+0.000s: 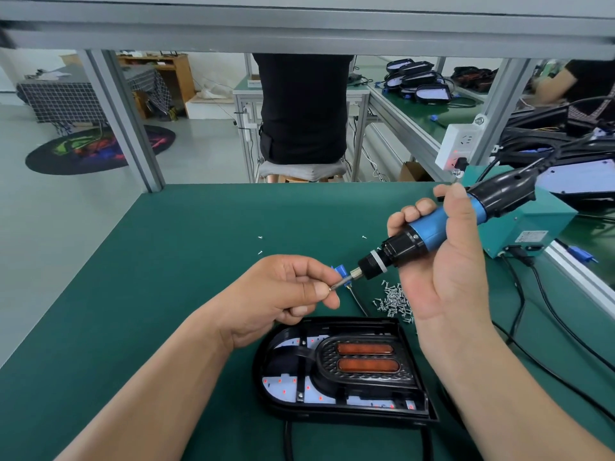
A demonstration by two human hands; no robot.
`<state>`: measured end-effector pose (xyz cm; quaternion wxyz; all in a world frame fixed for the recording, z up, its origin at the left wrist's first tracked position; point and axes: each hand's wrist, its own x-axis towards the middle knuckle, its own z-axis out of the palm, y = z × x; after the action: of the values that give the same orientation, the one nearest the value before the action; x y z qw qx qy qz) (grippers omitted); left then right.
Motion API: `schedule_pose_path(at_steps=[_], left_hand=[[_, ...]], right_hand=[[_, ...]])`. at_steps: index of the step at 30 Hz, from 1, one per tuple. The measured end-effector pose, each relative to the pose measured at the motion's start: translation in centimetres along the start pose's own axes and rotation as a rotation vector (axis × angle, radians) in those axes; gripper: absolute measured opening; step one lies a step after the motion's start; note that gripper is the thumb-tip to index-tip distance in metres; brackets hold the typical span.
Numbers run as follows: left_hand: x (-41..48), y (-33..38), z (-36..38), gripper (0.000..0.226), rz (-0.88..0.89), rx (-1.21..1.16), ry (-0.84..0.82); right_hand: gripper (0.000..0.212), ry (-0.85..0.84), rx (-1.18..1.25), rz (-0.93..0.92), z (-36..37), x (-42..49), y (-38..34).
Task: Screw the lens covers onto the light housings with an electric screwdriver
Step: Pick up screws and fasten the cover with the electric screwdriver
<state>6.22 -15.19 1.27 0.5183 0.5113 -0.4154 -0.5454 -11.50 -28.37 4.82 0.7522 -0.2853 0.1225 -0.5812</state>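
Seen from a head-worn camera, two bare hands work above a green worktop (166, 277). The right hand (439, 261) is wrapped closed around the blue body of an electric screwdriver (422, 237), holding it tilted with the bit aimed down and left, toward the other hand. The left hand (286, 291) pinches its thumb and forefinger together at the very tip of the bit (339, 283); that grip is closed, probably seating a small screw there, though the screw itself is too small to make out. Holding the tool in the air, rather than over the work, seems meant to bring the tip within easy reach for loading.

Directly below the hands lies a black light housing (342, 371), flat on the worktop, with a lens cover (366, 361) carrying two orange reflector strips set into it. It sits close in front of the person, so the loaded bit has only a short way to drop.

A loose pile of screws (394, 299) lies just beside the housing's far right corner, under the right hand. A few stray screws lie farther off. A teal power box (529, 227) stands at the right edge.
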Motion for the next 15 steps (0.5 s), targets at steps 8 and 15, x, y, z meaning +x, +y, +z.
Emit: schedule_pose_path(at_steps=[8, 15], left_hand=[[-0.2, 0.4, 0.0, 0.03, -0.022, -0.033, -0.009], [0.2, 0.3, -0.7, 0.024, -0.055, 0.181, 0.167]], right_hand=[[0.023, 0.089, 0.092, 0.014, -0.4, 0.1, -0.1], [0.023, 0.078, 0.121, 0.02, 0.0, -0.1, -1.5]])
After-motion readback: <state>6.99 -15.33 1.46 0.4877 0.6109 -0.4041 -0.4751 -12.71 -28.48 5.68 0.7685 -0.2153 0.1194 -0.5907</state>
